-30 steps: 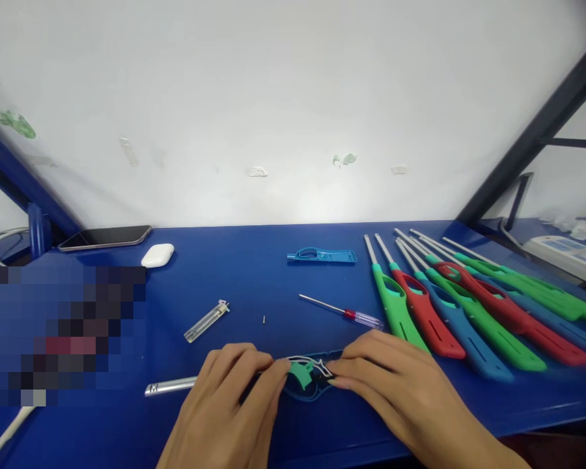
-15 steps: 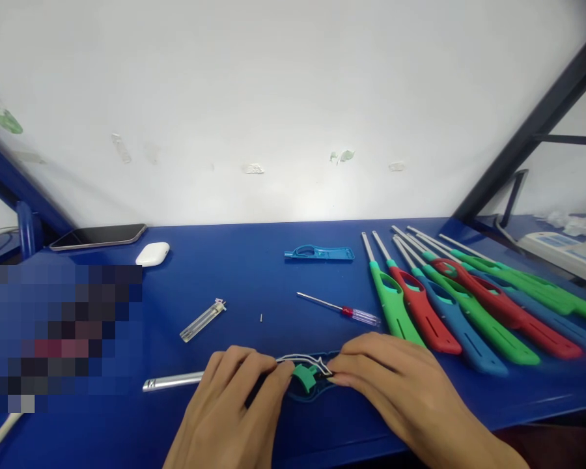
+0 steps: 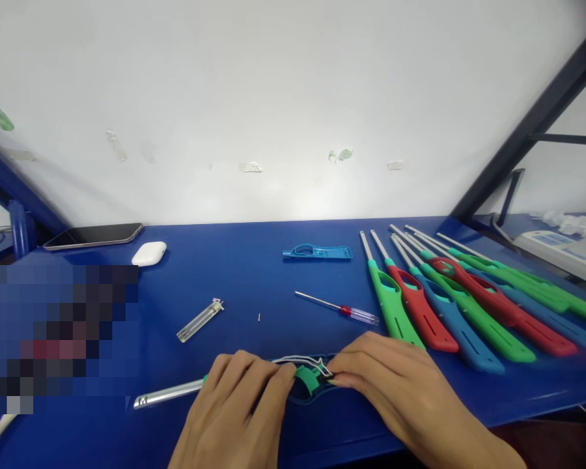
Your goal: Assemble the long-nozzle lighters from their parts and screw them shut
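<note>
My left hand point(image 3: 241, 404) is closed around the neck of an opened blue gas lighter point(image 3: 300, 395), whose silver metal tube point(image 3: 168, 393) sticks out to the left. A green trigger point(image 3: 308, 379) sits in the open casing between my hands. White wires point(image 3: 295, 359) run along its far edge toward my right fingertips. My right hand point(image 3: 395, 391) pinches at the handle end, by a small black part point(image 3: 327, 376); what exactly the fingers hold there is partly hidden. Beyond lie a loose blue casing half point(image 3: 329, 253), a clear fuel tank point(image 3: 200, 321) and a tiny screw point(image 3: 259, 317).
A screwdriver point(image 3: 361, 315) with a clear handle lies past my right hand. Several green, red and blue lighters point(image 3: 444, 306) fan out on the right. A phone point(image 3: 95, 235) and white earbud case point(image 3: 149, 253) are back left. A white wall point(image 3: 293, 111) stands behind the blue table.
The metal tube's tip has swung a little toward me and left as my left hand tilted the lighter. The trigger has tipped slightly. My right hand stays at the handle end.
</note>
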{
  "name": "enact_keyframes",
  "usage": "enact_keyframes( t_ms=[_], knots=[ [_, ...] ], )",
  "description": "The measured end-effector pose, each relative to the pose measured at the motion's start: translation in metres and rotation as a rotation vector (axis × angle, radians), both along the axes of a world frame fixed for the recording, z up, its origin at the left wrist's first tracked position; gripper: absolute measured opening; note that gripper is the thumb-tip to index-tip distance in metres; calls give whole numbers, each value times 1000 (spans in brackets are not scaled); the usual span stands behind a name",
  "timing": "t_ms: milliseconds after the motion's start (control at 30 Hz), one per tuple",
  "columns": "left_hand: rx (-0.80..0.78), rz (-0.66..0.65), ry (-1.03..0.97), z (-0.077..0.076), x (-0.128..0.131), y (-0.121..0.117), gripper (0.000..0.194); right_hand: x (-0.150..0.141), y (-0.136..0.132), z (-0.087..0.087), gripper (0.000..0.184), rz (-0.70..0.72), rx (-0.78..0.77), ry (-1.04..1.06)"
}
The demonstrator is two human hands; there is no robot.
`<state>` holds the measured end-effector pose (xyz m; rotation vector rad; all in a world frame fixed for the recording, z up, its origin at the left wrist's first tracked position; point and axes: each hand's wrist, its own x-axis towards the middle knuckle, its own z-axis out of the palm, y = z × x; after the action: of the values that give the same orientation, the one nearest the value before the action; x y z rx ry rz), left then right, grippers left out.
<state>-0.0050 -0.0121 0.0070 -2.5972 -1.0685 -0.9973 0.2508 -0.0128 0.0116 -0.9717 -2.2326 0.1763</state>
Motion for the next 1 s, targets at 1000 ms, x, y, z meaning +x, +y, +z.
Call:
enact_keyframes(
  t_ms=[1000],
  knots=[
    [-39, -14, 12, -4, 2, -4, 38, 2, 2, 8, 11, 152, -77, 138]
  ],
)
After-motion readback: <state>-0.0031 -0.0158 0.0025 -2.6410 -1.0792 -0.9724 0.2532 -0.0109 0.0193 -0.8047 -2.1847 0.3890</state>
